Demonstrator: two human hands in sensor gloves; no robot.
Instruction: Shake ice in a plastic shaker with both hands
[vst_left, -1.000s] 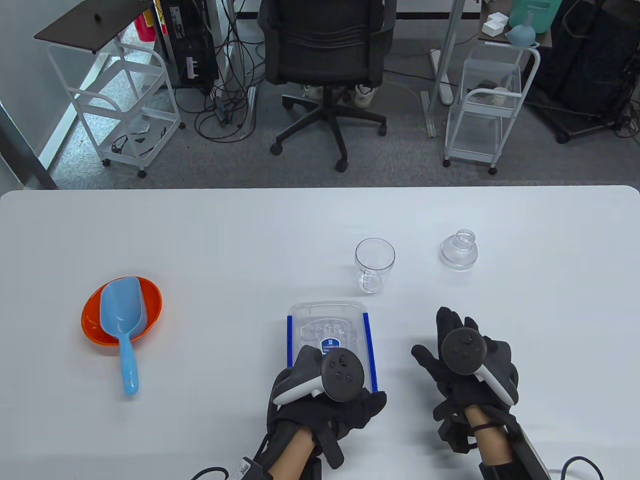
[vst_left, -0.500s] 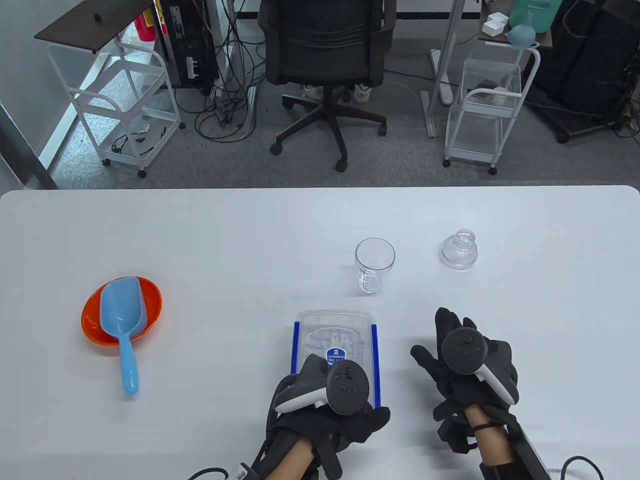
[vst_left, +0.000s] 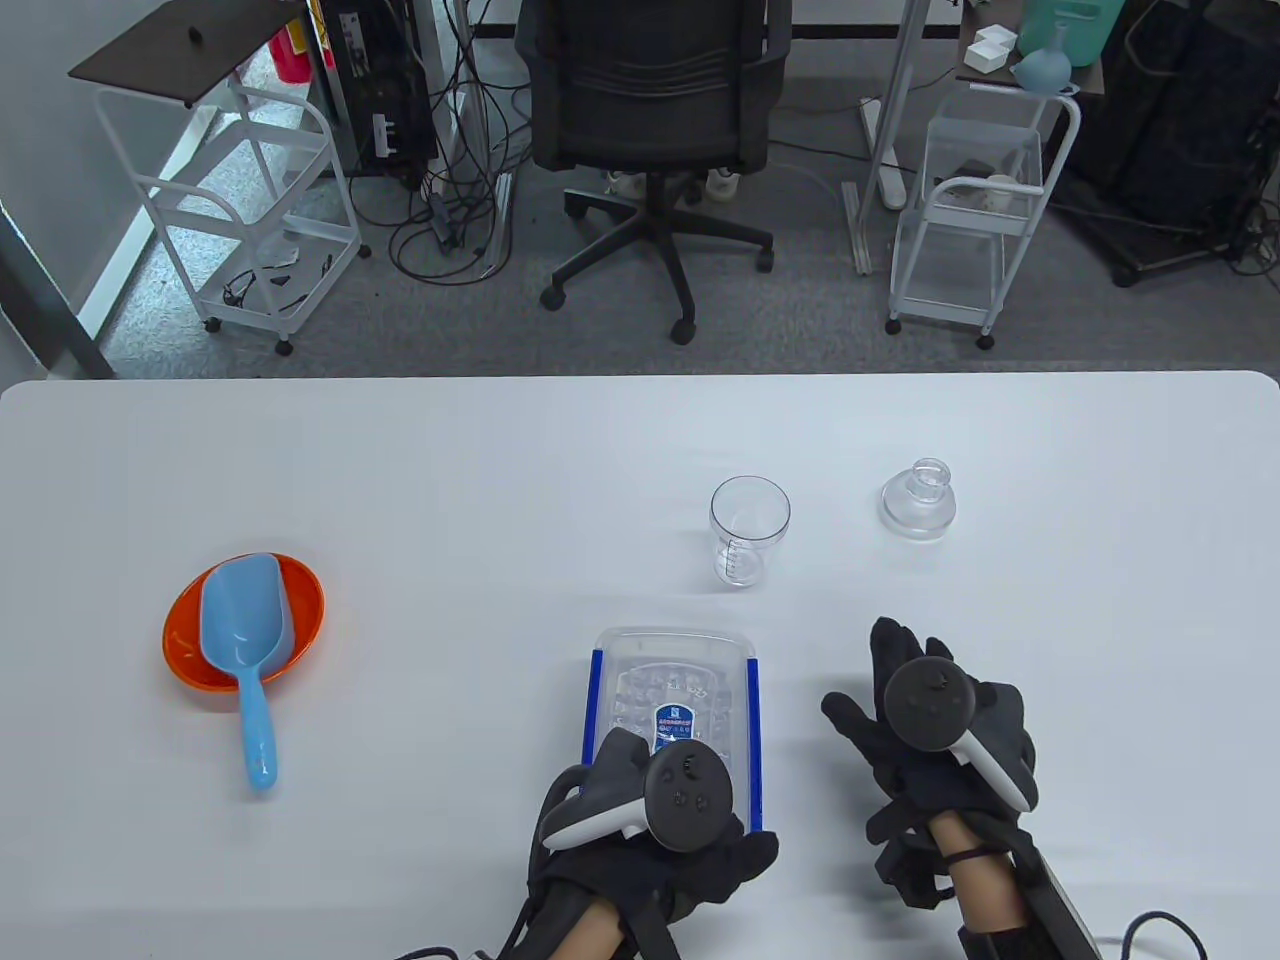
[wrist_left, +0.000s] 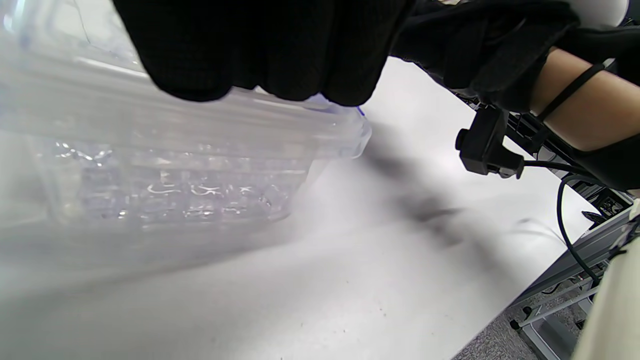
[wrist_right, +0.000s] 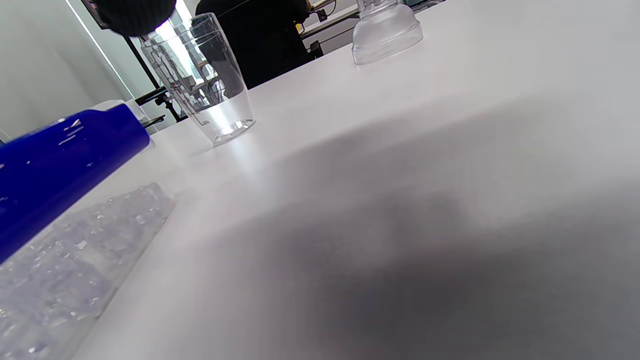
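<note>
Gripping the near edge of the lidded ice box (vst_left: 672, 700), the left hand (vst_left: 650, 830) curls round it; the right hand (vst_left: 925, 730) rests open on the counter (vst_left: 400, 480). Shaker cup (vst_left: 748, 530) stands empty, its cap (vst_left: 918, 500) apart (nearly everything remains, I judge).

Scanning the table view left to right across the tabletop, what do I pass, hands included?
Orange bowl with the blue scoop lying in it → left hand on the ice container → clear shaker cup → right hand → clear shaker lid.
</note>
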